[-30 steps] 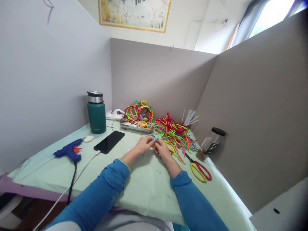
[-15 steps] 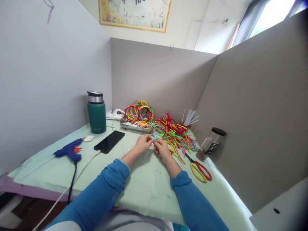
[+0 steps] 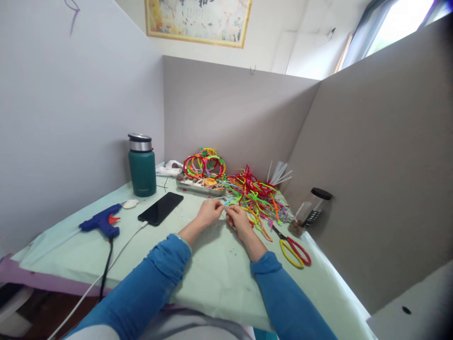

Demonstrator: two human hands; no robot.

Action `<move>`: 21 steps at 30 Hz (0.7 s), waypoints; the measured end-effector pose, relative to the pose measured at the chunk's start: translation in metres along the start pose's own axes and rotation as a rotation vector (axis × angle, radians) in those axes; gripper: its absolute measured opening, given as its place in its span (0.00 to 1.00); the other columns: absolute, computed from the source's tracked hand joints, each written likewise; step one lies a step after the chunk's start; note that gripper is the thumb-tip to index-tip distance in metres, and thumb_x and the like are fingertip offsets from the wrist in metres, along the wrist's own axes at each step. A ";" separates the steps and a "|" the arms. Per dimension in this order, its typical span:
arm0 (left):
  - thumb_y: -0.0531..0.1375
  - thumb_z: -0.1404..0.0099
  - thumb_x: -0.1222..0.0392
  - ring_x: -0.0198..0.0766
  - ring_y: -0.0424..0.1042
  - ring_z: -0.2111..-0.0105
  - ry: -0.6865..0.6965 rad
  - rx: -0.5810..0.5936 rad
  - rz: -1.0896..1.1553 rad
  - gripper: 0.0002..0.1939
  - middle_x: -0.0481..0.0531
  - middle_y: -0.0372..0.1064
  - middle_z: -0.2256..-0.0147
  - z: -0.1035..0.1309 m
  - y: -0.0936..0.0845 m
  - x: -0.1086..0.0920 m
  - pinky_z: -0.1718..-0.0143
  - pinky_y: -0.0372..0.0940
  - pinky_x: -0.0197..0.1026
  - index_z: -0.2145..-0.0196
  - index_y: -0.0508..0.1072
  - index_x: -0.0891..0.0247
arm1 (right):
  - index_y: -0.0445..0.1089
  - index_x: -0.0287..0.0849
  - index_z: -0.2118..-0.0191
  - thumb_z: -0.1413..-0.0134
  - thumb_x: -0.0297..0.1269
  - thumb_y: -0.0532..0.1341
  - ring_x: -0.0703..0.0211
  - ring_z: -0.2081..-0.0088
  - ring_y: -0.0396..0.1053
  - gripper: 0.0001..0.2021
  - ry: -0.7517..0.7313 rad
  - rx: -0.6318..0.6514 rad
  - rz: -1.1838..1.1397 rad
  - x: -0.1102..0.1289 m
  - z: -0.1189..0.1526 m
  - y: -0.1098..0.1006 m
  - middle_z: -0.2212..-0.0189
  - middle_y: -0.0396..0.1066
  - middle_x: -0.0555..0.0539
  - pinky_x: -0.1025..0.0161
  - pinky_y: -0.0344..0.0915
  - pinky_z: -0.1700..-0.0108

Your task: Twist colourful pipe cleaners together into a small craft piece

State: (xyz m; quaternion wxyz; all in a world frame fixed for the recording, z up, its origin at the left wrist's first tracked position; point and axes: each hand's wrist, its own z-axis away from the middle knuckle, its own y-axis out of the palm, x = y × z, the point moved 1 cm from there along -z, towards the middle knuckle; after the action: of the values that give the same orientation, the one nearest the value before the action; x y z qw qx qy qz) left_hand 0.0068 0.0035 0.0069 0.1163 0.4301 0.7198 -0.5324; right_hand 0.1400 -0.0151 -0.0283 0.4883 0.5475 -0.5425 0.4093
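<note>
Near the middle of the table, my left hand (image 3: 210, 212) and my right hand (image 3: 238, 219) meet almost fingertip to fingertip. Both are closed in a pinch. A small light blue piece (image 3: 229, 201) shows just beyond the fingertips; whether it is held or lies behind them is unclear. What the fingers of each hand grip is too small to name. Right behind the hands spreads a tangled pile of colourful fuzzy stems (image 3: 251, 189). Scissors with red and yellow handles (image 3: 293, 250) lie to the right of my right hand.
A phone (image 3: 161, 208) with a white cable, a blue glue gun (image 3: 102, 221) and a green bottle (image 3: 142, 172) stand or lie at left. Behind are a metal tray (image 3: 201, 190) and colourful rings (image 3: 204, 165). A black-lidded jar (image 3: 313, 211) leans at right. Grey partitions enclose the table.
</note>
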 end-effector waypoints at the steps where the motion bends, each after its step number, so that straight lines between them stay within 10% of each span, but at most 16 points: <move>1: 0.53 0.42 0.59 0.32 0.62 0.77 0.000 -0.007 0.006 0.13 0.48 0.68 0.80 0.000 0.000 0.000 0.74 0.52 0.34 0.76 0.74 0.66 | 0.63 0.41 0.75 0.58 0.41 0.61 0.72 0.89 0.50 0.09 -0.001 0.006 -0.006 0.000 0.000 0.000 0.86 0.60 0.57 0.70 0.43 0.86; 21: 0.53 0.43 0.57 0.30 0.59 0.80 -0.044 -0.010 0.142 0.14 0.46 0.66 0.82 -0.003 -0.002 0.003 0.75 0.53 0.33 0.76 0.74 0.68 | 0.67 0.40 0.69 0.55 0.43 0.62 0.74 0.87 0.52 0.11 -0.058 0.097 -0.079 0.000 0.001 -0.002 0.83 0.62 0.57 0.71 0.43 0.85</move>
State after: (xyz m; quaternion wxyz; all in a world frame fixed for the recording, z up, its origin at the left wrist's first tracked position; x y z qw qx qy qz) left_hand 0.0041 0.0076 0.0072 0.1718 0.4674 0.6875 -0.5285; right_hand 0.1423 -0.0162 -0.0290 0.4610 0.6030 -0.5142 0.3994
